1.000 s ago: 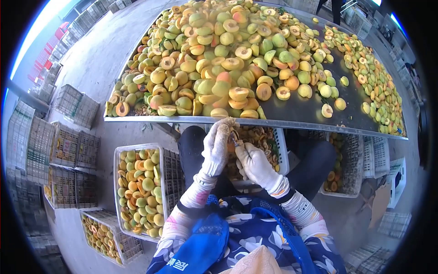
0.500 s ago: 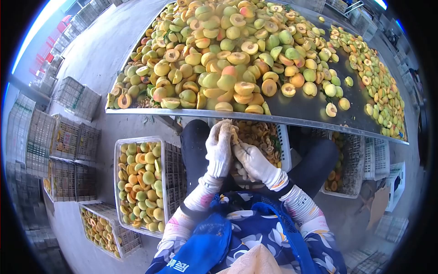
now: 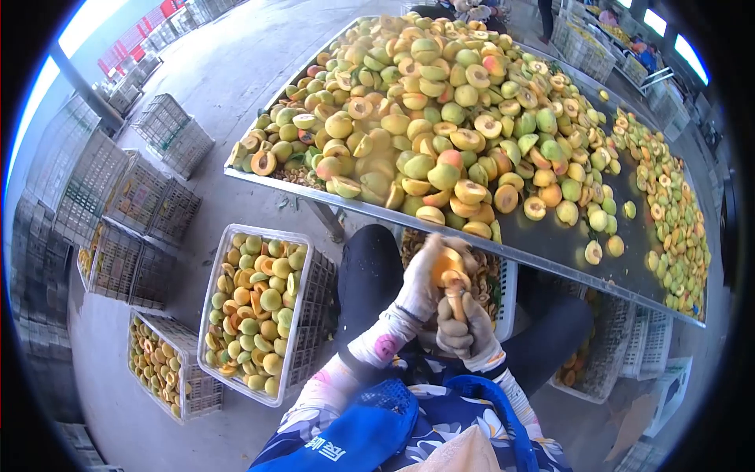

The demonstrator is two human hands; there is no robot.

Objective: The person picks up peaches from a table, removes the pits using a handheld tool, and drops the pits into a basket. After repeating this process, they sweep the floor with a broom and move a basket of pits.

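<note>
Grey concrete floor (image 3: 200, 94), stacked plastic crates (image 3: 161, 200) on it, well off to the left of the left hand. Ahead of both hands, a metal-edged table (image 3: 543, 256) with a dark top; heaped on it, halved fruit (image 3: 425, 94), yellow-green to orange, some cut faces up. Hands gloved, close together just off the near edge of the table. Left hand (image 3: 426, 277): fingers closed on a piece of orange fruit (image 3: 450, 263), held up beside the table edge. Right hand (image 3: 464, 324), nearer the body: fingers wrapped around a slim brownish tool (image 3: 454, 302), upper end against or very near the fruit piece; contact partly hidden, exact form of the tool too small to tell. Beyond and below the hands, partly under the table, a white crate (image 3: 508, 297) holding brownish scraps. Left of the left hand, a tilted-looking crate (image 3: 303, 334) full of fruit halves; a smaller-looking crate (image 3: 182, 370) of fruit farther left.
</note>
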